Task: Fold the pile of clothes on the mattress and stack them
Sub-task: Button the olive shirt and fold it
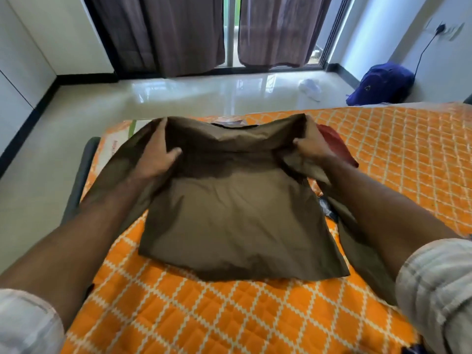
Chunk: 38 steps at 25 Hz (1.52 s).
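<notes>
Olive-brown shirt (237,213) lies mid-mattress (204,315), mid-fold — left hand (158,154) and right hand (310,146) each pinch a far corner at 12 o'clock. Red garment (337,146) at 2 o'clock still unfolded; no stack visible yet.

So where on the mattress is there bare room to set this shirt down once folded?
Bare quilt lies near the person, below the brown shirt hem, and far right beyond the red garment. Crowded: the middle, under the shirt held by the left hand and right hand.
</notes>
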Motion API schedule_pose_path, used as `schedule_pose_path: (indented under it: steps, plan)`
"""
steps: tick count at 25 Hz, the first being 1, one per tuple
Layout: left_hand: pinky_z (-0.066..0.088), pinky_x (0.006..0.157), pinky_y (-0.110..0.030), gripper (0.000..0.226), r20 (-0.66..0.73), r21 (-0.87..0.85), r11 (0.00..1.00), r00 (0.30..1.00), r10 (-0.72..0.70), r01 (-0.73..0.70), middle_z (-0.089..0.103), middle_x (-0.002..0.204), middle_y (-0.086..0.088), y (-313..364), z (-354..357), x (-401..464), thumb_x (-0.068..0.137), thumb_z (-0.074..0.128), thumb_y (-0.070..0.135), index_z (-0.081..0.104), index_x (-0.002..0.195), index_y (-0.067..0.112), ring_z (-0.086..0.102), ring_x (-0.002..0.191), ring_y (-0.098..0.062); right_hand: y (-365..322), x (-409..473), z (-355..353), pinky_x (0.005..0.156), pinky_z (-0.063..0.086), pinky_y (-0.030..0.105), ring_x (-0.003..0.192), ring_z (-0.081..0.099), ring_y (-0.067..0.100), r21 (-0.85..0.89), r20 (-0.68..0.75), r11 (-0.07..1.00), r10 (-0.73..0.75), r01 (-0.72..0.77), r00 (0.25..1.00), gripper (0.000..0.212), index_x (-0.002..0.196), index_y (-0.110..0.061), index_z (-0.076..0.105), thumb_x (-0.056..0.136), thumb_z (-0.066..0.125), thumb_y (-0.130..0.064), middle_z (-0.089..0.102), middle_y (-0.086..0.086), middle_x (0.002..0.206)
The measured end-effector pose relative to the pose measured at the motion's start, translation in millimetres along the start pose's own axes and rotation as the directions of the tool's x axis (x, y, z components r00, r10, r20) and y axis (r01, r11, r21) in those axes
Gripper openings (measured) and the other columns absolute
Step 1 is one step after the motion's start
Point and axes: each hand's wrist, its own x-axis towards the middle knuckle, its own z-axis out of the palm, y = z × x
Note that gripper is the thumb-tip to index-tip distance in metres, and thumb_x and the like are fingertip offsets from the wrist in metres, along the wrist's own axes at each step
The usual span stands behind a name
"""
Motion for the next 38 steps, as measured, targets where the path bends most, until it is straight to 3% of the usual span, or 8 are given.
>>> schedule_pose_path:
  steps: [3,7,13,19,23,30,35,38]
  plan:
    - [0.028,0.116,-0.048,0.087,0.009,0.170,0.972,0.986,-0.166,0.162,0.035,0.155,-0.020,-38,40,-61,0.084,0.079,0.020,0.030,0.154,0.007,0.033,0.142,-0.039,51,-54,35,0.115,0.035,0.044,0.138,0.042,0.038,-0.264,0.101,0.960,0.123,-0.093,0.987,0.069,0.147,-0.005,0.038,0.087,0.071,-0.013,0.043,0.020,0.147]
    - [0.035,0.105,-0.057,0.087,-0.125,0.233,0.804,0.837,-0.533,0.547,0.037,0.145,-0.026,-63,55,-143,0.078,0.082,0.045,0.040,0.141,0.002,0.037,0.132,-0.047,102,-151,51,0.108,0.037,0.053,0.135,0.037,0.040,-0.455,-0.098,0.818,0.346,-0.351,0.933,0.066,0.140,-0.011,0.041,0.089,0.073,-0.038,0.038,0.015,0.143]
    - [0.048,0.092,-0.038,0.046,0.169,-0.423,0.696,0.805,-0.569,0.580,0.062,0.127,-0.019,-46,40,-194,0.089,0.073,0.005,0.058,0.128,-0.012,0.061,0.112,-0.028,131,-219,32,0.091,0.051,0.042,0.105,0.061,0.031,0.167,-0.002,0.781,0.611,-0.602,0.792,0.033,0.110,-0.005,0.062,0.090,0.075,-0.027,0.065,0.020,0.122]
    - [0.056,0.081,-0.042,0.045,0.136,-0.526,0.650,0.809,-0.572,0.549,0.069,0.120,-0.019,-8,-5,-221,0.089,0.076,0.024,0.064,0.125,-0.001,0.066,0.100,-0.034,113,-243,-21,0.080,0.057,0.046,0.095,0.064,0.033,0.500,0.087,0.706,0.536,-0.502,0.840,0.016,0.110,-0.004,0.062,0.099,0.065,-0.016,0.064,0.016,0.108]
    - [0.042,0.054,-0.033,0.045,0.193,-0.243,0.725,0.765,-0.615,0.644,0.068,0.110,-0.031,-7,-6,-267,0.089,0.077,0.021,0.066,0.118,-0.011,0.058,0.068,-0.028,125,-286,-35,0.043,0.047,0.024,0.056,0.056,0.019,0.443,0.290,0.593,0.615,-0.673,0.733,0.010,0.103,-0.002,0.063,0.095,0.068,-0.006,0.059,0.010,0.075]
    - [0.033,0.048,-0.029,0.034,0.332,0.094,0.778,0.717,-0.613,0.622,0.050,0.061,-0.008,-13,-12,-306,0.088,0.078,0.026,0.061,0.072,0.001,0.047,0.052,-0.025,142,-327,-54,0.042,0.044,0.020,0.047,0.050,0.009,0.318,0.490,0.584,0.573,-0.747,0.657,0.007,0.102,-0.002,0.068,0.095,0.067,-0.003,0.059,0.002,0.065]
    - [0.049,0.074,-0.033,0.045,0.478,0.598,0.758,0.643,-0.599,0.262,0.067,0.107,-0.012,-22,0,-326,0.086,0.078,0.038,0.066,0.112,0.003,0.065,0.096,-0.024,160,-354,-39,0.059,0.058,0.030,0.057,0.064,0.018,-0.337,0.502,0.783,0.619,-0.523,0.604,0.009,0.088,-0.004,0.063,0.090,0.071,-0.006,0.063,0.009,0.073]
    - [0.057,0.084,-0.038,0.064,0.419,0.691,0.705,0.708,-0.569,0.158,0.062,0.125,-0.007,-3,7,-329,0.077,0.078,0.043,0.054,0.129,0.013,0.064,0.109,-0.026,135,-357,-27,0.076,0.057,0.037,0.101,0.067,0.029,-0.582,0.369,0.764,0.553,-0.278,0.747,0.036,0.118,-0.007,0.059,0.088,0.076,-0.018,0.065,0.013,0.114]
